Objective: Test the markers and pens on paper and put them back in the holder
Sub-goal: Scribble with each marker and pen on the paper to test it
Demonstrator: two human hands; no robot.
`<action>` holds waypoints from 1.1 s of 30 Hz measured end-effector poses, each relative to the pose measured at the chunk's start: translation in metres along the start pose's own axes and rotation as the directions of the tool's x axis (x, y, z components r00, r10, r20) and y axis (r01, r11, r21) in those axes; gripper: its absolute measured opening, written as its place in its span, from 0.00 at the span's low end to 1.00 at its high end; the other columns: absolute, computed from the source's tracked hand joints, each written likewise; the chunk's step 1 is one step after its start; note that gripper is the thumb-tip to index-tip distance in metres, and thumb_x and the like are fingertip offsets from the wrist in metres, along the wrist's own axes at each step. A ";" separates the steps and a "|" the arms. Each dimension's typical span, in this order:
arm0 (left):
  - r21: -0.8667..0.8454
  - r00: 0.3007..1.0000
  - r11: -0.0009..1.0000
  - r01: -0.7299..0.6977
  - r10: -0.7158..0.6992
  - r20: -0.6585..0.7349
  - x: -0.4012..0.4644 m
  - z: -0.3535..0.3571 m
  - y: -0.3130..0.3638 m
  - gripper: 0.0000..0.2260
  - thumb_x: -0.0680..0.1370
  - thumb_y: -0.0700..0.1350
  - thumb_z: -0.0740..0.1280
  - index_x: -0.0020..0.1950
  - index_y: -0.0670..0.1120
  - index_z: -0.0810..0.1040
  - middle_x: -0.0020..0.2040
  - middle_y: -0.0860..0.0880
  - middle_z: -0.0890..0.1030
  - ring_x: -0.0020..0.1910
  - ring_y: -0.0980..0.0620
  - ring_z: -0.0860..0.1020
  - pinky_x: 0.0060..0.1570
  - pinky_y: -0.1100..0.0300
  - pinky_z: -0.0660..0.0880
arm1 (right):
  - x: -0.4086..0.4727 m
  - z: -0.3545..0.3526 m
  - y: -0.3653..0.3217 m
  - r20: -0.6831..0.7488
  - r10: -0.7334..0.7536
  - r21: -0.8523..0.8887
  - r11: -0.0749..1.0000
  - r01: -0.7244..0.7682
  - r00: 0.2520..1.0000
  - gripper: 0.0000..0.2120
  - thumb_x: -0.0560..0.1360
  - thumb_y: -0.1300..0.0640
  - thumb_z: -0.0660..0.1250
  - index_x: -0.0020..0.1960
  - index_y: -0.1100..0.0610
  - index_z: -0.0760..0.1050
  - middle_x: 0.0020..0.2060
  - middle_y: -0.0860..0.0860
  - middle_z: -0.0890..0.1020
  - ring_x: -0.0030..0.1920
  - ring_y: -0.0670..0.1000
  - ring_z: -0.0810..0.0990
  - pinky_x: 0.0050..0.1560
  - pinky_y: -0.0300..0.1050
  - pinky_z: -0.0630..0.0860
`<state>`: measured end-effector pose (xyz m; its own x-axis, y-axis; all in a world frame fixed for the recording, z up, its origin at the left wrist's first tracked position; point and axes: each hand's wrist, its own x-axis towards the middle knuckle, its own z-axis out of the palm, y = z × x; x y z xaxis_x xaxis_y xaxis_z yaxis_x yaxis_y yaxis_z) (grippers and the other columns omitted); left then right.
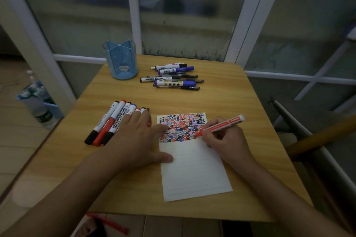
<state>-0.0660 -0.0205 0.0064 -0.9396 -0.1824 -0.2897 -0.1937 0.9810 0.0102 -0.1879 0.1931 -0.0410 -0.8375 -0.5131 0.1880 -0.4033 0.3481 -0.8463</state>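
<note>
Head view: a red marker [221, 125] is pinched in the right hand [225, 140], fingers curled round the barrel low down near the writing end, so that grip is closed on the marker; the tip is set on the paper [194, 169] at the lower right edge of the scribbled patch, the back end of the barrel angled up and to the right, away from the body; the left hand [134, 140] is laid flat with fingers spread and straight, holding nothing, index fingertip on the left margin of the scribbles and thumb on the paper's left edge lower down, pinning the sheet to the table [212, 100]; for the step in hand, a short light stroke is judged enough, best placed on the bare lined area just below the scribbles so the ink can be read clearly; the sheet should be kept pinned while the stroke is drawn; pressure should be kept low so the tip is not crushed; a row of whiteboard markers [109, 123] is lying just beside and partly under the left hand's fingers, a smear risk if the hand is shifted; a second cluster of markers and pens [173, 77] is lying at the far side of the table, well apart from both hands; the blue holder [121, 59] is standing upright at the far left of the table, no pens visible in it, beyond the left hand, so a reach across is judged necessary for the return.
</note>
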 end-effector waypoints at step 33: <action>-0.073 0.995 0.997 -0.040 0.033 -0.090 0.003 0.002 -0.002 0.38 0.71 0.74 0.56 0.77 0.65 0.47 0.72 0.49 0.62 0.71 0.49 0.60 0.72 0.49 0.58 | 0.004 -0.006 -0.003 -0.032 0.049 0.259 0.965 -0.039 0.998 0.01 0.78 0.61 0.68 0.49 0.58 0.76 0.36 0.54 0.84 0.31 0.48 0.80 0.30 0.41 0.77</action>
<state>-0.0677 -0.0224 0.0037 -0.9670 -0.1551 -0.2022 -0.1764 0.9800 0.0920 -0.1923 0.1943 -0.0343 -0.8676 -0.4702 0.1618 -0.2607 0.1531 -0.9532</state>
